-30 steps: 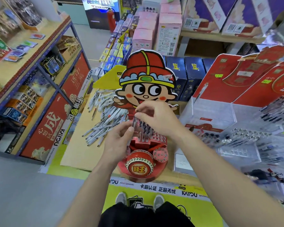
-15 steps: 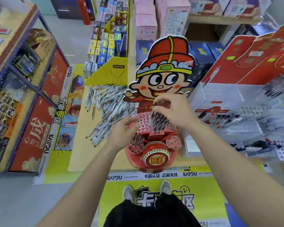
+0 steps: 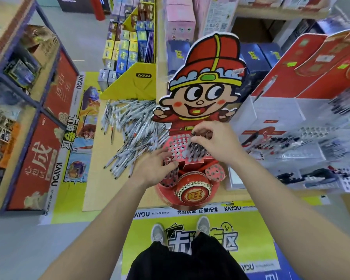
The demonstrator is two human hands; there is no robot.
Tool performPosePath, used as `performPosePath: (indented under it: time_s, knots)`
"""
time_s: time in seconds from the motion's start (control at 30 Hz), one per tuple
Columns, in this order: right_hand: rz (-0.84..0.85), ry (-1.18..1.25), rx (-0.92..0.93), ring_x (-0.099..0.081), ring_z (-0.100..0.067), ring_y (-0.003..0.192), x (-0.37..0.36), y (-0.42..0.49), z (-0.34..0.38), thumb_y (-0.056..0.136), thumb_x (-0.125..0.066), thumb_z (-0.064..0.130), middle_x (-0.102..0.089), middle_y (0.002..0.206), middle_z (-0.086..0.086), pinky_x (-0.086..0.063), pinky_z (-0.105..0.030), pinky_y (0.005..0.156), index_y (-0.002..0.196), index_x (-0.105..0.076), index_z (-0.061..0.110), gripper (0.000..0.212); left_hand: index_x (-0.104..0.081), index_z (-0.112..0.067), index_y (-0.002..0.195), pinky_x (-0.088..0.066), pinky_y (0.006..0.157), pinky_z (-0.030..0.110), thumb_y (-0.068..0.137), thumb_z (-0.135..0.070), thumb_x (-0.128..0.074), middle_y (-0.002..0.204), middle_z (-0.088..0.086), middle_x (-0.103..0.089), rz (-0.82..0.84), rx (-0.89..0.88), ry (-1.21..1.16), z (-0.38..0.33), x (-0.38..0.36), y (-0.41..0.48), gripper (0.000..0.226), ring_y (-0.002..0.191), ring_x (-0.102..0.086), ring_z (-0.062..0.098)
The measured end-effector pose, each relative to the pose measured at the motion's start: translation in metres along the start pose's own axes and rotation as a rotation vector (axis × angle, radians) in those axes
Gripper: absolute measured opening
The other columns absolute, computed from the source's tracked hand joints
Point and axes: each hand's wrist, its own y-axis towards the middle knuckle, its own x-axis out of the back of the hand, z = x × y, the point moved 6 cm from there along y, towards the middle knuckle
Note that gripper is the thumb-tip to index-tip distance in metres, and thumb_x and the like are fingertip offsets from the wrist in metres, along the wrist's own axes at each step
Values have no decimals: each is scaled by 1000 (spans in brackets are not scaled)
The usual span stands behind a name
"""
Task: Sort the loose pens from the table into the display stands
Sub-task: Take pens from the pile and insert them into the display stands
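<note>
Leftward of the cartoon stand (image 3: 192, 185) lie loose pens (image 3: 129, 138) (left hand (image 3: 154, 171) nearer, relaxed); right hand (image 3: 217, 143) pinches slotted pens (image 3: 196, 153).

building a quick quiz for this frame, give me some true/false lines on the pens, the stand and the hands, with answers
1. The loose pens lie left of the red stand. True.
2. The right hand rests on the loose pens. False: it pinches standing pens on the stand's upper tier.
3. Every hole in the stand holds a pen. False: the upper tier's left part shows empty holes.
4. The left hand is at the stand's lower left side. True.
</note>
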Motion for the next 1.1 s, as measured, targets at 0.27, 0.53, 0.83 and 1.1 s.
performPosePath:
  time_s: [0.27,0.53,0.83,1.1]
  knots:
    - [59,-186,52,-45,-11,104,-11,0,-1,89,-71,44,-59,105,16,-40,-30,85,99,-73,32,15,-50,-21,149,-30,108,31,99,-58,-50,162,-10,-32,-33,-6,-56,0,-2,3,63,144,-37,13]
    - [-14,-290,55,-42,-17,109,-21,-6,-1,85,-73,42,-56,109,11,-45,-39,92,90,-77,32,11,-50,-20,149,-30,108,31,99,-57,-51,162,-9,-33,-42,-4,-79,0,-3,4,62,144,-36,14]
    - [-96,-278,45,-41,-17,115,-29,-13,-6,88,-73,42,-58,115,10,-42,-39,97,94,-78,31,14,-49,-21,150,-27,114,34,100,-55,-51,163,-7,-32,-55,1,-120,1,-5,1,61,147,-33,15]
    - [-124,-277,-54,-38,-18,123,-25,-20,2,87,-71,50,-54,125,8,-39,-44,106,107,-74,33,26,-45,-22,152,-30,118,39,95,-64,-49,161,-1,-38,-21,-38,-104,0,9,-9,71,147,-36,19]
